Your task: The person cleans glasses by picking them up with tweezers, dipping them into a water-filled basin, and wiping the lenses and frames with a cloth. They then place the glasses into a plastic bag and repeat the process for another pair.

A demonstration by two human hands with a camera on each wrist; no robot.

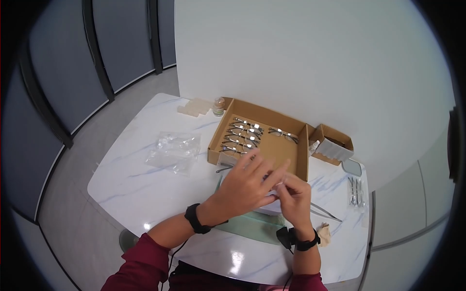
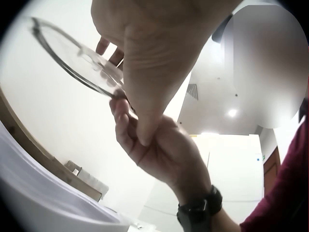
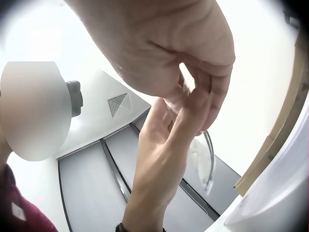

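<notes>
Both hands meet over the front of a cardboard tray (image 1: 308, 155). Between them is a pair of eyeglasses (image 2: 67, 72) with clear lenses and a thin dark temple; clear plastic (image 3: 199, 157) shows beside the temple in the right wrist view. My left hand (image 1: 245, 186) holds the glasses from the left, its upper fingers spread. With thumb and fingertips, my right hand (image 1: 295, 196) pinches them at the near end. The fingers overlap and hide the gripped part. Underneath are a whitish container (image 1: 271, 209) and a green cloth (image 1: 252, 229).
Several folded eyeglasses (image 1: 242, 136) lie in rows in the tray. Clear plastic bags (image 1: 174, 150) are on the left. A small jar (image 1: 218, 107) and beige blocks (image 1: 194, 107) stand behind. At right are a small carton (image 1: 335, 145), bagged thin parts (image 1: 356, 191) and a beige cloth (image 1: 324, 235).
</notes>
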